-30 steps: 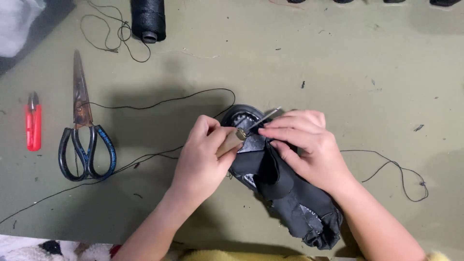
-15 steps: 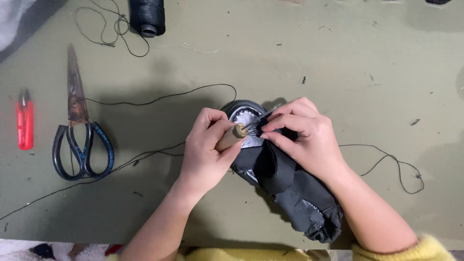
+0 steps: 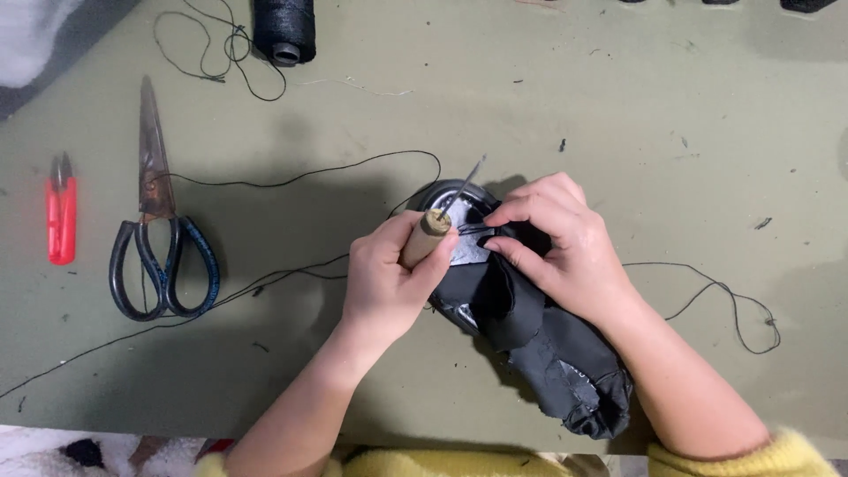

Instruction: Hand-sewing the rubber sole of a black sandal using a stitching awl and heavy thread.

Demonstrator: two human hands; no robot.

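Seen from the head camera, a black shoe [image 3: 530,340] lies on the olive-green table [image 3: 618,106], near its front edge, toe end pointing up and away, with both hands working at that end. The left hand [image 3: 389,283] is curled tight around the wooden handle of an awl [image 3: 433,231]; the handle stands between thumb and bent fingers, and its thin metal needle slants up and to the right, above the rounded toe. The right hand [image 3: 561,238] rests on top of the shoe, thumb and forefinger pinched together on a fold of the black material just beside the awl's tip, the other fingers lying bent over the upper. The shoe looks dark and soft, with greyish shiny patches on the inside near the toe and at the heel end, which lies crumpled toward the lower right. A black thread [image 3: 291,181] runs from the shoe across the table. To the left lie large scissors [image 3: 159,247] with dark handles and small red snips [image 3: 60,216]; a black thread spool [image 3: 284,31] lies at the top edge.
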